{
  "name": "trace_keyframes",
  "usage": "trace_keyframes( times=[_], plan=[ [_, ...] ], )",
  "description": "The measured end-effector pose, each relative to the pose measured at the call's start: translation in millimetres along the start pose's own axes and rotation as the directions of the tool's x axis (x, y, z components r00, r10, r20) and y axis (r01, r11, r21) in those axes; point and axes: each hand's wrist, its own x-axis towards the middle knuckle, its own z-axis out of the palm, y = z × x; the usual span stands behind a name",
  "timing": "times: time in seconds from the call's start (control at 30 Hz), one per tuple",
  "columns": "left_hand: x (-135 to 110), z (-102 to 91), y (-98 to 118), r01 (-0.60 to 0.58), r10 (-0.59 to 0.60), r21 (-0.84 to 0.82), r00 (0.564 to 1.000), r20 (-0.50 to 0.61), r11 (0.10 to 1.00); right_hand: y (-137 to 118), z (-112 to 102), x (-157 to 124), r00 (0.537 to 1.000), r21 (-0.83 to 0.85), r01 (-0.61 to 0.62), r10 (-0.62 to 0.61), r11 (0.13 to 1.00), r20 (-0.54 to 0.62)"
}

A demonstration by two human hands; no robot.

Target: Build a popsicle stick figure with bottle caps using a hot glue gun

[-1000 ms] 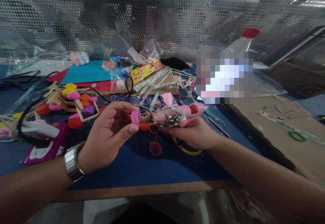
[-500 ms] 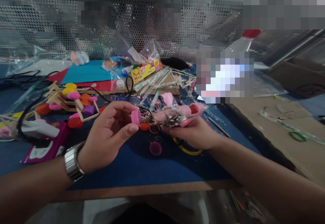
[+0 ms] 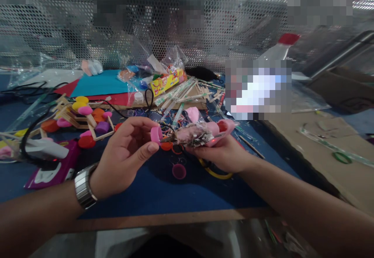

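Pinched between the thumb and fingers of my left hand [image 3: 122, 152] is a pink bottle cap [image 3: 156, 135], its open side partly turned from view. My right hand [image 3: 224, 154] is wrapped around a pink hot glue gun [image 3: 194, 133], its front part covered in ragged, dirty tape and residue. The gun's metal nozzle points left and meets the cap's edge or comes very close; I cannot tell which. My right fingers are partly hidden under the gun. On the blue tabletop below lies a dark pink cap [image 3: 179, 171].
A stick structure with colourful caps [image 3: 87, 117] stands left, near a purple packet [image 3: 55, 168]. Behind are craft sticks [image 3: 178, 94], a yellow box [image 3: 168, 82] and coloured sheets [image 3: 102, 82]. Cardboard [image 3: 321, 149] lies right. A black cable [image 3: 115, 111] crosses the table.
Both hands, the cap and the glue gun keep nearly the same positions. Only the camera view shifts very slightly.
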Motion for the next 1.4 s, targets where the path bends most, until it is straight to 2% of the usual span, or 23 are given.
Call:
trace_keyframes(
  times=[0.63, 1.4],
  plan=[
    [0.0, 0.1, -0.6, 0.018, -0.019, -0.029, 1.0, -0.006, 0.999, -1.0, -0.4, -0.4, 1.0, 0.039, -0.024, 0.024, 0.999, 0.013],
    [-0.2, -0.3, -1.1, 0.07, -0.071, -0.074, 0.997, -0.009, 0.995, 0.7, 1.5, 0.8, 1.0, 0.118, 0.013, -0.014, 0.993, 0.01]
  ],
)
